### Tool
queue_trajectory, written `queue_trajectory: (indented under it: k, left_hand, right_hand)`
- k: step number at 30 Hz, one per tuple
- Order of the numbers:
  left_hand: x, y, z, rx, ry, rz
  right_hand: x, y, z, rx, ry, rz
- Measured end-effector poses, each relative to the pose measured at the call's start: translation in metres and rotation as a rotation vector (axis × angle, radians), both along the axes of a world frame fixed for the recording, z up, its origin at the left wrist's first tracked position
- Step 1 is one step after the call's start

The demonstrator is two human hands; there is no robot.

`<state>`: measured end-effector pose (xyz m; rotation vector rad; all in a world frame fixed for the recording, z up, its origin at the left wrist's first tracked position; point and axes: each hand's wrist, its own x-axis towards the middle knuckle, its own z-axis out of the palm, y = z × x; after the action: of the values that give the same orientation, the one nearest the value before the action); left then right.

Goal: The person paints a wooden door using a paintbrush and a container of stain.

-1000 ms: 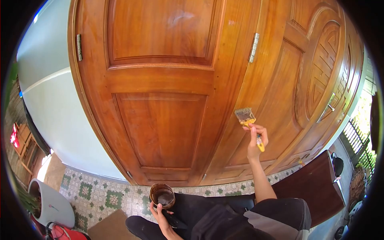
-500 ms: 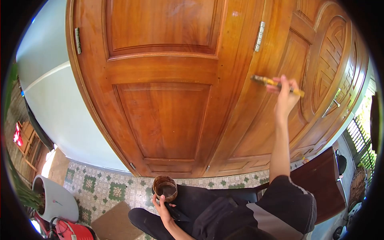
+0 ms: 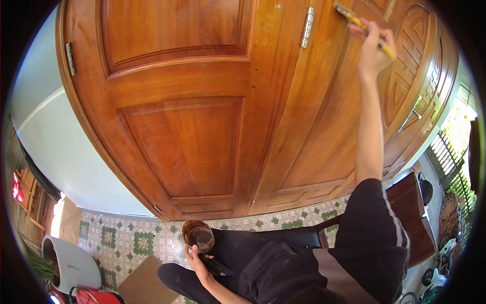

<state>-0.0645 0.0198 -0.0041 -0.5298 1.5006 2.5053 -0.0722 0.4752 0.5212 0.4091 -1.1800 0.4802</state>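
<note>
My right hand (image 3: 375,48) is raised at the upper right, fingers wrapped round the yellow handle of a paintbrush (image 3: 353,19). The brush's bristles are right at the surface of the glossy brown wooden door (image 3: 324,96), a little right of a metal hinge (image 3: 307,28). Low in the view, my left hand (image 3: 200,264) grips a stained round cup (image 3: 198,236) by its near side, close to my knee. Inside the cup is brownish liquid. Part of the fingers is hidden behind the cup.
A grey planter (image 3: 76,261) with a green plant stands at the lower left, beside a red object (image 3: 96,297). Patterned tiles (image 3: 144,240) and a brown mat (image 3: 147,283) cover the floor. A dark brown panel (image 3: 410,218) is at the right; a metal door handle (image 3: 412,115) juts out above it.
My right hand has moved the paintbrush upward along the door. My left hand keeps hold of the cup. The whole view has shifted slightly, with the door now further left.
</note>
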Motion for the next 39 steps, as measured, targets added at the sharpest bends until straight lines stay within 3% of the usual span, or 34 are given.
queue_trajectory:
  k: [2, 8, 15, 19, 23, 27, 31, 34, 39]
  left_hand:
    - [0.0, -0.001, -0.002, -0.001, -0.003, -0.016]
    - [0.004, -0.003, 0.003, -0.002, -0.021, 0.0]
    - [0.002, -0.002, -0.001, -0.029, -0.026, -0.014]
    - [0.003, 0.0, 0.006, -0.037, -0.018, -0.011]
    - [0.002, 0.0, 0.007, -0.044, -0.021, -0.002]
    - [0.002, 0.001, 0.005, -0.073, -0.02, -0.012]
    - [0.003, 0.001, 0.009, -0.092, -0.033, -0.022]
    - [0.004, 0.003, 0.013, -0.075, -0.024, 0.012]
    - [0.003, 0.0, 0.002, -0.056, -0.029, -0.006]
  right_hand:
    - [0.002, -0.007, -0.048, -0.07, -0.053, -0.165]
    - [0.019, -0.023, -0.184, -0.271, -0.18, -0.067]
    - [0.041, -0.032, -0.291, -0.445, -0.412, 0.004]
    - [0.044, -0.046, -0.29, -0.432, -0.507, -0.085]
    - [0.038, -0.059, -0.252, -0.378, -0.536, -0.087]
    - [0.017, -0.066, -0.186, -0.158, -0.334, -0.016]
    - [-0.003, -0.058, -0.138, -0.093, -0.165, 0.026]
    - [-0.006, -0.052, -0.144, -0.154, -0.162, 0.131]
    - [0.001, -0.05, -0.249, -0.05, -0.319, -0.203]
